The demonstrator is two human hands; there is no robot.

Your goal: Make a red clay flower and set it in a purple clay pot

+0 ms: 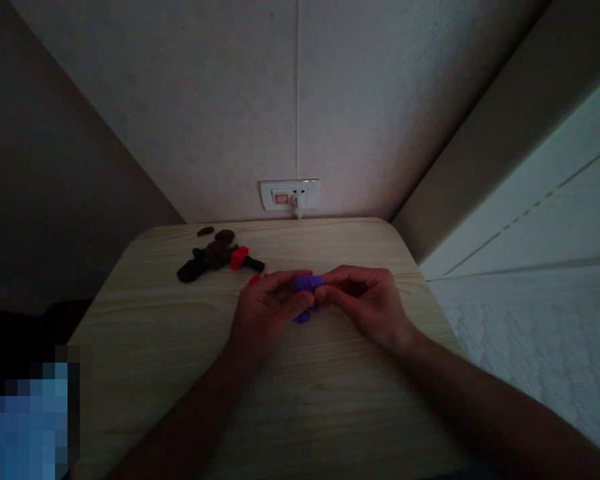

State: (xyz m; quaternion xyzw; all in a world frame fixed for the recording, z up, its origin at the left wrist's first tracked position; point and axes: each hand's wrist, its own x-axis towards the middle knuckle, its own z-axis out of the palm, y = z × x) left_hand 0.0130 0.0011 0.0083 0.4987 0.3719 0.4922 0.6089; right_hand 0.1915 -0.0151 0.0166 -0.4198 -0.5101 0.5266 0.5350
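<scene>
Both hands meet over the middle of a light wooden table (pixel 290 400). My left hand (pixel 267 310) and my right hand (pixel 365 303) pinch a lump of purple clay (pixel 307 283) between their fingertips, fingers curled round it. A smaller purple bit (pixel 303 318) shows just under the hands, near the tabletop. Small red pieces (pixel 254 279) peek out beside my left hand's fingers.
A heap of dark brown and black clay pieces (pixel 210 257) with a red piece (pixel 239 257) lies at the table's far left. A white wall socket with a plug in it (pixel 290 195) sits above the far edge. A bed with a white cover (pixel 540 347) lies to the right.
</scene>
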